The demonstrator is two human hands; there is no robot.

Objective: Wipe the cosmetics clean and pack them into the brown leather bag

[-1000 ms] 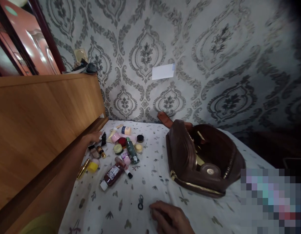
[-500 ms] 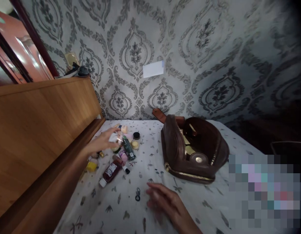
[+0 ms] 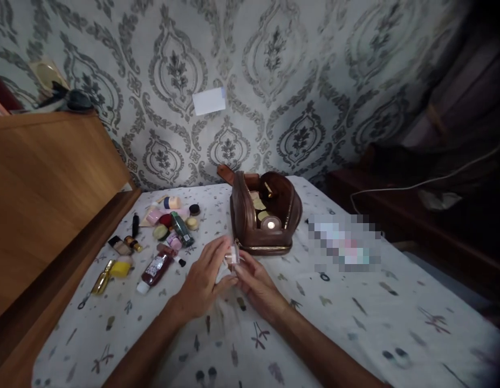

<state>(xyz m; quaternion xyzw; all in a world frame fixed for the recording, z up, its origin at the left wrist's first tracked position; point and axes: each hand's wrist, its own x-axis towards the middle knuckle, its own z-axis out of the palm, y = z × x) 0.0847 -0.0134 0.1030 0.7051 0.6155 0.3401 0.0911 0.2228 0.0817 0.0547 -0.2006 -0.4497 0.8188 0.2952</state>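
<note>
My left hand (image 3: 207,277) is closed round a small white container (image 3: 224,271) with a clear, shiny top. The fingertips of my right hand (image 3: 255,280) pinch the clear end of the same container, just in front of the bag. The brown leather bag (image 3: 261,242) stands unzipped, with pale items showing inside. To the left lie a dark red bottle with a white cap (image 3: 156,269), a green tube (image 3: 180,229), a yellow-capped item (image 3: 120,269), a gold tube (image 3: 103,277) and several small jars.
A wooden board (image 3: 55,178) borders the left side. Patterned wallpaper with a white card (image 3: 209,101) rises behind. A blurred-out item (image 3: 342,242) lies right of the bag, and a pale cable (image 3: 411,187) runs at the far right.
My left hand has carried the white container from the pile to the middle. My right hand has closed on it. The view has shifted right.
</note>
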